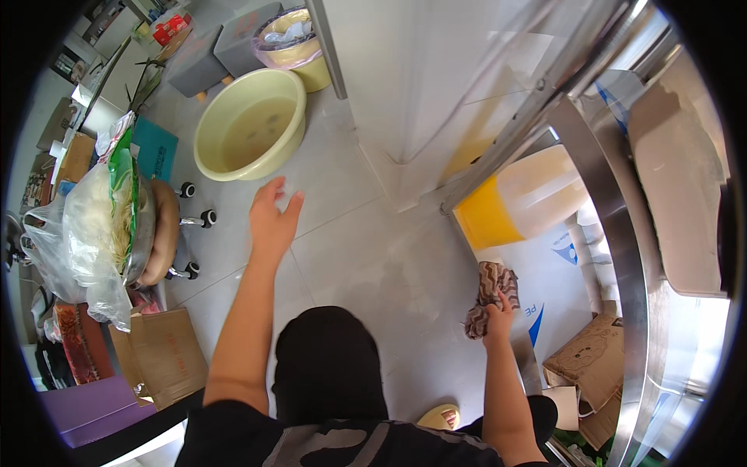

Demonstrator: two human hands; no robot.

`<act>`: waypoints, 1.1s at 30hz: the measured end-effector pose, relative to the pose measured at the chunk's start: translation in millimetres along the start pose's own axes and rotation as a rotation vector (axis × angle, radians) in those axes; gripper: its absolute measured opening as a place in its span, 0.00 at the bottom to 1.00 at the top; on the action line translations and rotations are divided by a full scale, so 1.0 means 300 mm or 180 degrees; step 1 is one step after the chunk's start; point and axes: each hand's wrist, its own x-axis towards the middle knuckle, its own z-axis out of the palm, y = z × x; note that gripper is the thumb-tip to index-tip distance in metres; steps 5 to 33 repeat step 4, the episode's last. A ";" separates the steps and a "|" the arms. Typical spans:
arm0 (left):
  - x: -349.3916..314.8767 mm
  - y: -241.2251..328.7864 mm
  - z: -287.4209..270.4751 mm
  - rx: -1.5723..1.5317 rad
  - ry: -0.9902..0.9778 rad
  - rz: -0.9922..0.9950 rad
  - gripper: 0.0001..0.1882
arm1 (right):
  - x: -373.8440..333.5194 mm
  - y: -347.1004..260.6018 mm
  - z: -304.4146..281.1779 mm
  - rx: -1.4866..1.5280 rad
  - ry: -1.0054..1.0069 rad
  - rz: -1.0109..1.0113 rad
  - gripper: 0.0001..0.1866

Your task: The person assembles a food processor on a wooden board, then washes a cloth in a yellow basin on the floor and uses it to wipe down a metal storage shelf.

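Note:
My right hand is closed on a brown striped cloth, which lies against the edge of a low metal shelf covered with white film. Just beyond the cloth, a jug with yellow liquid stands on that shelf. My left hand hangs over the floor with its fingers apart and holds nothing. Past its fingertips is a pale yellow basin with some murky water in it.
On the left, a wheeled stool carries plastic bags; a cardboard box sits nearer me. A white cabinet rises ahead. A curved metal rail and cardboard packages are at right. A lined bin stands behind the basin.

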 end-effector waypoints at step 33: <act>0.300 -0.330 0.054 0.2577 -0.0347 -0.0212 0.44 | -0.058 -0.163 -0.008 0.2110 -0.1163 0.1214 0.32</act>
